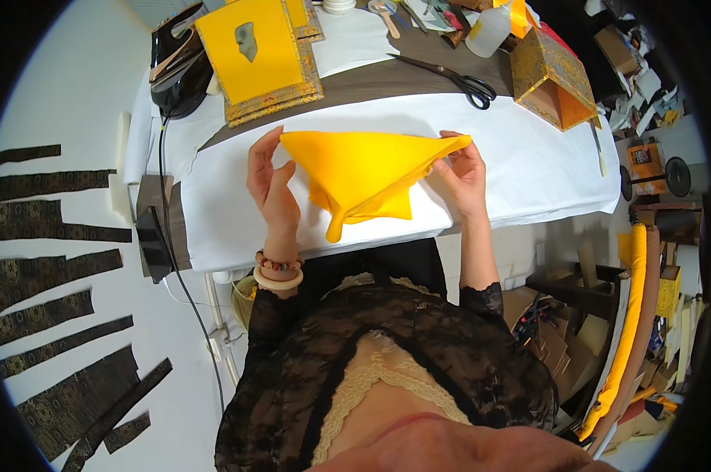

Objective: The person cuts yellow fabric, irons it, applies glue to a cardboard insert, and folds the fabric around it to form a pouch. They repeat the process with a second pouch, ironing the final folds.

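A bright yellow cloth [363, 165] hangs folded in front of me, just above the white sheet on the table. Its top edge runs nearly level, and the lower part droops into a narrow point with a loose flap behind. My left hand [273, 185] is at the cloth's upper left corner, fingertips on the edge and thumb curled below. The upper right corner is pinched between the thumb and fingers of my right hand [464, 177]. Beaded and pale bangles circle my left wrist.
White sheeting [536, 169] covers the table. Black scissors [450, 76] lie beyond the cloth, between yellow panels with patterned borders [261, 59] and a gold patterned open box [556, 79]. A white bottle [488, 33] stands farther back. Dark patterned strips [53, 185] lie at left, near a black cable [174, 236].
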Motion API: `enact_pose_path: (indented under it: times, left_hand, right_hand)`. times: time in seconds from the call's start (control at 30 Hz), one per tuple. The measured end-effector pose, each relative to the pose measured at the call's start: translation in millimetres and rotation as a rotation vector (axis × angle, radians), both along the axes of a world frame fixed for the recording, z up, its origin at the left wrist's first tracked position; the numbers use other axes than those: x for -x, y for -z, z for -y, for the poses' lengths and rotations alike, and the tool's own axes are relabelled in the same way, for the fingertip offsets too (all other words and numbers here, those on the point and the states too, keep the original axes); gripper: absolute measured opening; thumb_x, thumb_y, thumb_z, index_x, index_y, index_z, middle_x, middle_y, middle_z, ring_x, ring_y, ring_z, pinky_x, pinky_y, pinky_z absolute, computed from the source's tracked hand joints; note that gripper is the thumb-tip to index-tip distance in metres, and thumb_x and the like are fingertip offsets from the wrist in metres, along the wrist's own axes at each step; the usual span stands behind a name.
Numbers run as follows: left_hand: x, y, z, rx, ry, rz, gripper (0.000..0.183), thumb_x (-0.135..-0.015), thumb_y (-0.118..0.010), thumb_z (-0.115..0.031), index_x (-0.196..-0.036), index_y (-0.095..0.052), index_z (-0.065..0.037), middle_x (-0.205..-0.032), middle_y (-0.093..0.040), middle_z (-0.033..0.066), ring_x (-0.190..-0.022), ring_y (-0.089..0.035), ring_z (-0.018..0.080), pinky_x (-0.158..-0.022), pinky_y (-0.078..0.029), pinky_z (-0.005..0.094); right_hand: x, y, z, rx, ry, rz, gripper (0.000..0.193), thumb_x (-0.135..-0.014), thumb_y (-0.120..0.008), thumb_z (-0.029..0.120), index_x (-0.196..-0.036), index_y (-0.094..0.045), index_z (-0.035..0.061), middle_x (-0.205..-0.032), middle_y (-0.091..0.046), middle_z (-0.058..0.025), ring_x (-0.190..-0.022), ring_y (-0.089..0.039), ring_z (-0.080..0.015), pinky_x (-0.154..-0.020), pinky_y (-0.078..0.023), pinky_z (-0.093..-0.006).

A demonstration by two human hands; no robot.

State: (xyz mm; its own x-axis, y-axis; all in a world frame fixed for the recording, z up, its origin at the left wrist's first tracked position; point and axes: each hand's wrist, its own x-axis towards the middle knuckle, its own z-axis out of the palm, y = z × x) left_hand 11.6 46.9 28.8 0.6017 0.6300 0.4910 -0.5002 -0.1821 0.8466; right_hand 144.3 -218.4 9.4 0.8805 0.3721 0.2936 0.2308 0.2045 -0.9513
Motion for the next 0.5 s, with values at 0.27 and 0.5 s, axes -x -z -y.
enact_pose_path:
  times: [0.27, 0.5]
  left_hand:
    - [-5, -4, -16, 0.034, 0.268, -0.080, 0.019, -0.100, -0.058, 0.002, -0.117, -0.066, 0.001, -0.120, -0.067, 0.0100, -0.111, -0.064, 0.0184, -0.098, -0.049, 0.0296]
    - [-18, 6, 17, 0.213, -0.024, 0.038, 0.010, -0.100, -0.058, 0.002, -0.109, -0.063, -0.001, -0.109, -0.065, 0.0064, -0.098, -0.062, 0.0124, -0.089, -0.050, 0.0259]
  right_hand:
    - [-8, 3, 5, 0.018, -0.127, -0.098, 0.026, -0.089, -0.079, 0.010, -0.113, -0.070, 0.0066, -0.103, -0.072, -0.0052, -0.096, -0.064, -0.0159, -0.093, -0.053, -0.0328]
    - [-4, 9, -3, -0.077, -0.071, -0.045, 0.018, -0.091, -0.076, 0.007, -0.108, -0.070, 0.0050, -0.098, -0.073, -0.0035, -0.089, -0.065, -0.0131, -0.087, -0.054, -0.0299]
